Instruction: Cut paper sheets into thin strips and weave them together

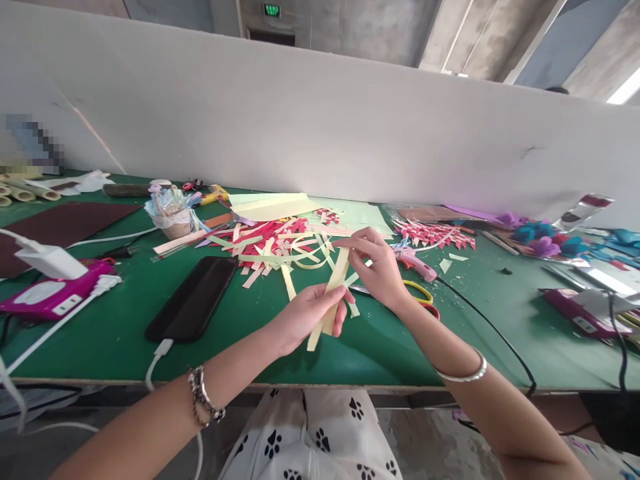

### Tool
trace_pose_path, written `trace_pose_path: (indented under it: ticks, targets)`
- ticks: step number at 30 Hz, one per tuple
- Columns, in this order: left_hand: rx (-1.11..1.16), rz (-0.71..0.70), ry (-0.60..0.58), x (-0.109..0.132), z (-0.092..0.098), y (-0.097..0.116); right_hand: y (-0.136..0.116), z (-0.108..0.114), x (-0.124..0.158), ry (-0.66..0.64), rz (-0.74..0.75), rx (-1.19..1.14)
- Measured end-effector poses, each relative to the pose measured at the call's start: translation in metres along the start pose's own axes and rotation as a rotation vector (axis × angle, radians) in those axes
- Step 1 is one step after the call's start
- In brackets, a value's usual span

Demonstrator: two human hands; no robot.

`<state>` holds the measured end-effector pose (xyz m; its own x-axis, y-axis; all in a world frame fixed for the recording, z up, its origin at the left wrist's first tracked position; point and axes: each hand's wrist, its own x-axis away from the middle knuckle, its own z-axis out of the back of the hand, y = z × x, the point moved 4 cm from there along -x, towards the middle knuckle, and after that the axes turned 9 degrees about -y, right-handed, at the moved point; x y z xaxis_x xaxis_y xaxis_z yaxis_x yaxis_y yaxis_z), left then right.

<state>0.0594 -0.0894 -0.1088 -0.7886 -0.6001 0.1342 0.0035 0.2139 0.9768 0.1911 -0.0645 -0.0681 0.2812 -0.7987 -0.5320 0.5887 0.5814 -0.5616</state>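
Note:
Pale yellow paper strips (336, 279) are pinched between the thumb and fingers of my left hand (313, 310), their lower ends sticking out below it. My right hand (377, 267) closes its fingertips on the upper end of the same strips. Just beyond both hands lies a heap of red, pink and pale green paper strips (270, 247), some bent into loops. Scissors with yellow and red handles (420, 293) lie partly hidden behind my right hand and forearm. A pink glue gun (417, 263) rests to the right of that hand.
A black phone (194, 298) with a white cable lies left. Behind the heap are pale paper sheets (350, 215). Purple power strips (55, 293) stand at both sides. The glue gun's black cord (480, 313) crosses the green table (260, 353) to its front edge. A white partition (310, 127) rises behind.

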Motion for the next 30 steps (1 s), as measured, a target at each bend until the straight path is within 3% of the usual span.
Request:
trace_pose_path:
  ticks: [6, 9, 14, 21, 30]
  targets:
    - [-0.401, 0.018, 0.044, 0.015, 0.014, 0.001, -0.007, 0.016, 0.007, -0.294, 0.194, -0.077]
    - [-0.595, 0.103, 0.031, 0.022, 0.019, 0.000, -0.018, 0.016, 0.012, -0.418, 0.171, -0.073]
    - [-0.754, 0.169, 0.055, 0.025, 0.024, 0.001, -0.030, -0.002, 0.022, -0.726, 0.112, 0.022]
    - [-0.849, 0.255, 0.119, 0.025, 0.038, 0.002, -0.033, -0.003, 0.025, -0.645, 0.028, -0.029]
    - [-0.795, 0.237, 0.065, 0.033, 0.042, 0.004, -0.015, -0.027, 0.017, -0.711, 0.000, -0.032]
